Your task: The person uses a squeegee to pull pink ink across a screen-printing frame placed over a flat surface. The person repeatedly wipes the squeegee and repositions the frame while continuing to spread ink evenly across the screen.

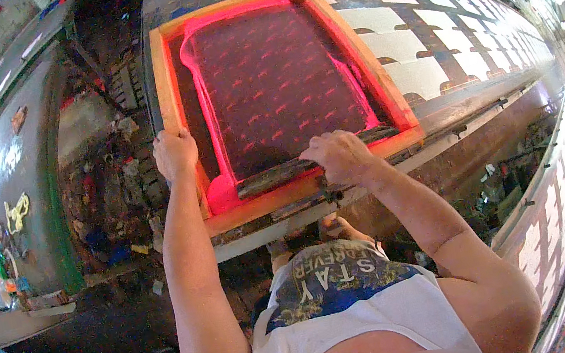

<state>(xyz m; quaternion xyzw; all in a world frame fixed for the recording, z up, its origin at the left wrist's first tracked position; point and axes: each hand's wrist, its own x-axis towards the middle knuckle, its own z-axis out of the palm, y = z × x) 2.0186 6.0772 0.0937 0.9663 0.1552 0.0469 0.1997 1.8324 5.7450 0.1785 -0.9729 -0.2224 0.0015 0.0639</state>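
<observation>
A wooden screen-printing frame (167,84) lies on a long dark table in front of me. Its dark mesh (267,79) carries rows of small repeated marks, with bright pink ink (224,188) smeared along the sides and the near left corner. My left hand (177,153) is closed around the frame's left rail. At the near end of the mesh, my right hand (340,157) grips a dark squeegee (272,176) that lies across the screen's width. Part of the squeegee is hidden under the right hand.
Pale flat pieces (391,45) lie in rows on the long table, to the right of and beyond the frame. A littered gap (122,165) separates it from another table (37,167) at left, where a yellow item (18,213) lies. The table's near edge (262,235) runs before my body.
</observation>
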